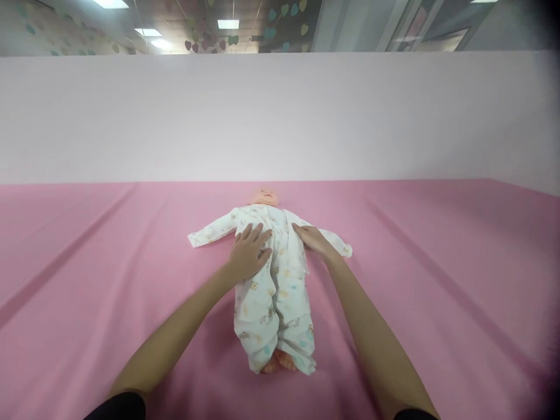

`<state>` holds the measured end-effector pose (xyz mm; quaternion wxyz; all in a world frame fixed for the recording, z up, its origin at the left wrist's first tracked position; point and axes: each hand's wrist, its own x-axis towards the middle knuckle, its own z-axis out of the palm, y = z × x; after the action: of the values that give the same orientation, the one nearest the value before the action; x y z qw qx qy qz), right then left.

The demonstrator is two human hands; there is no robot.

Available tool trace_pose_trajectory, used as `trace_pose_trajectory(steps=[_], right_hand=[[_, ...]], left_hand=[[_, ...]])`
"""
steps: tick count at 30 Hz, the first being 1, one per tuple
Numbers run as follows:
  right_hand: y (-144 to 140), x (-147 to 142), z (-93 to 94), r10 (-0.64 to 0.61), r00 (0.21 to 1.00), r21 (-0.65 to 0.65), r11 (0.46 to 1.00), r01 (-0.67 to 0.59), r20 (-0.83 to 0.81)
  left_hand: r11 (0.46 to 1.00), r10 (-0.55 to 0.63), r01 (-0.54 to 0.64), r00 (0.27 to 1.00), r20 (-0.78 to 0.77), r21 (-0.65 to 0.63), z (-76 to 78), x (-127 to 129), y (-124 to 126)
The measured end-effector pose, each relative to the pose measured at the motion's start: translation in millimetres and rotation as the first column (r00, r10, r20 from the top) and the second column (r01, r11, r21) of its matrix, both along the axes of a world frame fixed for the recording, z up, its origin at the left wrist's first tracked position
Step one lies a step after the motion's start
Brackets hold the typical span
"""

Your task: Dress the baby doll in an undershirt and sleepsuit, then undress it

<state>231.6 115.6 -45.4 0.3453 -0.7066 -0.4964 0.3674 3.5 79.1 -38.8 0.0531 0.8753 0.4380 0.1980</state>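
A baby doll (263, 197) lies on its back, head away from me and bare feet (279, 360) toward me. It wears a white printed baby outfit (294, 291) with long sleeves spread to both sides and loose legs. My left hand (250, 254) rests flat on the front of the outfit, at the left of the chest, fingers spread. At the other side of the chest, my right hand (311, 238) is closed at the outfit's edge, its thumb on top of the cloth. The other fingers of that hand are mostly hidden.
Beneath the doll is a pink sheet (109, 280) with long creases. A white wall or panel (280, 116) rises behind its far edge. Ceiling lights (228, 24) and hanging heart decorations show beyond the top of the panel.
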Motion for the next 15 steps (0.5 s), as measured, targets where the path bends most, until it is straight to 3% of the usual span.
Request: trace_pose_trajectory(steps=[3,6,9,12,15], right_hand=[[14.8,-8.8,-0.9,-0.154,0.958,0.219,0.970,0.101,0.240],[31.2,-15.7,13.4,-0.250,0.951,0.418,0.895,0.155,0.182],[47.7,-31.6,32.6,-0.151,0.988,0.496,0.859,0.129,0.005],[63.0,-52.9,39.3,-0.023,1.000,0.509,0.860,0.016,0.008],[75.8,-65.7,29.2,-0.023,1.000,0.487,0.873,0.026,-0.011]], left_hand=[[1.000,0.010,-0.010,1.000,0.002,0.006,1.5,-0.9,-3.7],[1.000,-0.003,0.003,1.000,0.017,0.005,11.5,-1.0,0.1],[0.998,0.011,-0.006,0.996,0.086,-0.058,27.2,6.5,22.4],[0.993,0.051,-0.029,0.980,0.192,-0.117,35.6,24.1,59.4],[0.967,0.247,-0.206,0.892,0.378,-0.148,30.3,42.0,93.8]])
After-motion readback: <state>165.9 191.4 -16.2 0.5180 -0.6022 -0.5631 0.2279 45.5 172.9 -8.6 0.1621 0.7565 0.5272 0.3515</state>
